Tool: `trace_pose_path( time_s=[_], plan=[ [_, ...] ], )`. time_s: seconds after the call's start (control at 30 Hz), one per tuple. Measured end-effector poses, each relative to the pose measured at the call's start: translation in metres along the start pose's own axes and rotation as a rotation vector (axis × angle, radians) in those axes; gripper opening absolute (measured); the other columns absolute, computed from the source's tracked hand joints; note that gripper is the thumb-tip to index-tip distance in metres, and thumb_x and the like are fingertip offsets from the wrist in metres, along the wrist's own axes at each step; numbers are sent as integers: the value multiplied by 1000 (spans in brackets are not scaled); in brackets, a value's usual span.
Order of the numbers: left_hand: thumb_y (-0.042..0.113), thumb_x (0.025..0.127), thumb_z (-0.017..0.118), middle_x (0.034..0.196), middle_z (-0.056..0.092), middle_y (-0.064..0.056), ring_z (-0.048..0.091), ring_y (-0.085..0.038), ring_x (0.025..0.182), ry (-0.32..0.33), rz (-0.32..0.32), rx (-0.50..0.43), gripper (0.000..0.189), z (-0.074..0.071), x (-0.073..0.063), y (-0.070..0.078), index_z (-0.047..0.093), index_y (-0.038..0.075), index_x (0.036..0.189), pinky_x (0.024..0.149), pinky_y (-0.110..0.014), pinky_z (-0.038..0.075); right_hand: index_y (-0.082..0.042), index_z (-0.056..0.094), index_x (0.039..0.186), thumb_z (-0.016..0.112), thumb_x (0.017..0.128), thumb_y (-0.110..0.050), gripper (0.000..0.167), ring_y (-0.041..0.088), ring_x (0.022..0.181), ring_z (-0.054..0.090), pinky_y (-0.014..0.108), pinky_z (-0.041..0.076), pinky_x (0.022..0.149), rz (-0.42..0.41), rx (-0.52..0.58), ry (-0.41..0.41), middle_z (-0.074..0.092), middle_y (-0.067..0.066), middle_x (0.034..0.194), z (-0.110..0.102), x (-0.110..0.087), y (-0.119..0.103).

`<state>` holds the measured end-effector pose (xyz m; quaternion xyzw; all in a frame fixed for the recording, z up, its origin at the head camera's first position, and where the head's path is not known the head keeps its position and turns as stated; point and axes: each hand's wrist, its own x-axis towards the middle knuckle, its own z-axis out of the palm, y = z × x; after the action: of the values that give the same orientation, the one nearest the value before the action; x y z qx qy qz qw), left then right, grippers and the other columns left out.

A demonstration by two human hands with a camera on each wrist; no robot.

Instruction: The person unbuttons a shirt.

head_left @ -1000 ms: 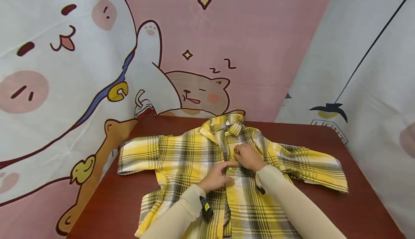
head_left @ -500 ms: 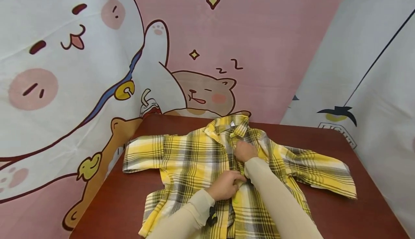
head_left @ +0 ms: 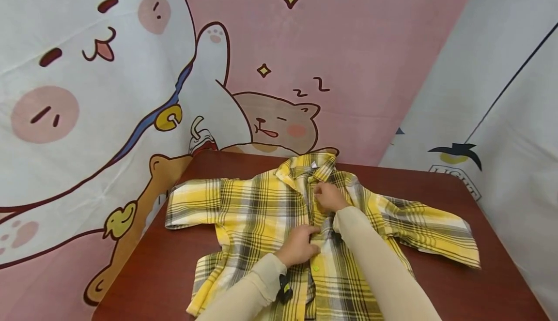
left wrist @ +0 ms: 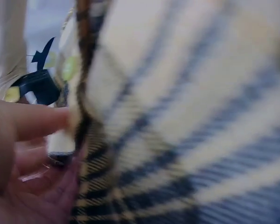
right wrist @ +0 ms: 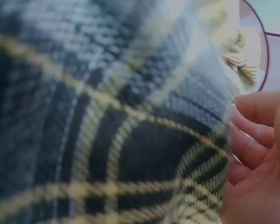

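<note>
A yellow, grey and white plaid shirt [head_left: 257,205] lies spread on the table, collar at the far side and sleeves out to both sides. My left hand [head_left: 298,246] is at the middle of its front opening, thumb and fingers curled about the fabric edge, as the left wrist view shows. Farther up, below the collar [head_left: 324,173], my right hand [head_left: 329,197] pinches the front edge. In the right wrist view cloth [right wrist: 130,140] covers part of its fingers [right wrist: 249,144]. A green button [head_left: 316,267] shows just below the left hand.
The dark red table [head_left: 144,267] extends past the shirt on both sides. Behind it hangs a pink and white cartoon backdrop [head_left: 348,30]. A black band [head_left: 285,289] is on the left wrist.
The camera view has shifted slightly. The left hand reached toward the right wrist half a second ago and has since drawn back left, its thumb and forefinger wider apart. The right hand has moved slightly.
</note>
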<state>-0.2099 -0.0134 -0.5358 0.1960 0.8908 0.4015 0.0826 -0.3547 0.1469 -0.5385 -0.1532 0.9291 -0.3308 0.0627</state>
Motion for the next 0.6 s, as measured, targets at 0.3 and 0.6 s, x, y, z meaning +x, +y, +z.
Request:
trace_pose_path(
  time_s=[0.3, 0.6],
  plan=[
    [15, 95, 64, 85, 62, -2, 54, -14, 64, 48, -73, -253, 31, -23, 5, -7, 64, 6, 125, 56, -30, 45, 1, 63, 121, 60, 97, -11, 27, 31, 94, 64, 48, 52, 78, -43, -49, 68, 65, 16, 112, -14, -44, -14],
    [41, 96, 61, 146, 44, -6, 38, -30, 133, -50, 105, 383, 50, -37, 17, -25, 52, 24, 142, 105, -54, 31, -4, 62, 123, 71, 91, -30, 42, 35, 112, 53, 54, 43, 90, -323, -364, 57, 60, 14, 122, -4, -107, -27]
  ],
)
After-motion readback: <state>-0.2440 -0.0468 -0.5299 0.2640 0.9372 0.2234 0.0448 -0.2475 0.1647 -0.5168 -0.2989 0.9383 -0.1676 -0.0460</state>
